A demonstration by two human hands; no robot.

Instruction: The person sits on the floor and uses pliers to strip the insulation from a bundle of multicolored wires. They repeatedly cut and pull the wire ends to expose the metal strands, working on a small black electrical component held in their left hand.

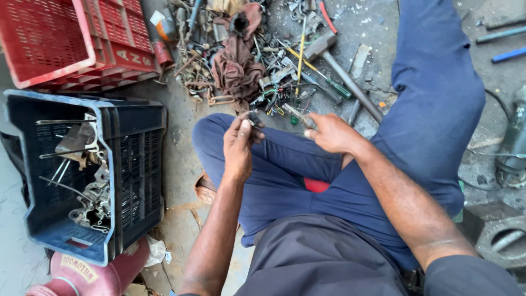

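My left hand (238,145) pinches a small dark part (254,118) between thumb and fingertips, above my bent knee. My right hand (331,133) is curled around a thin metal tool (298,115), its tip near the part. Beyond lie a hammer (334,55), a brown rag (235,60), and a dark blue crate (131,137) at my left.
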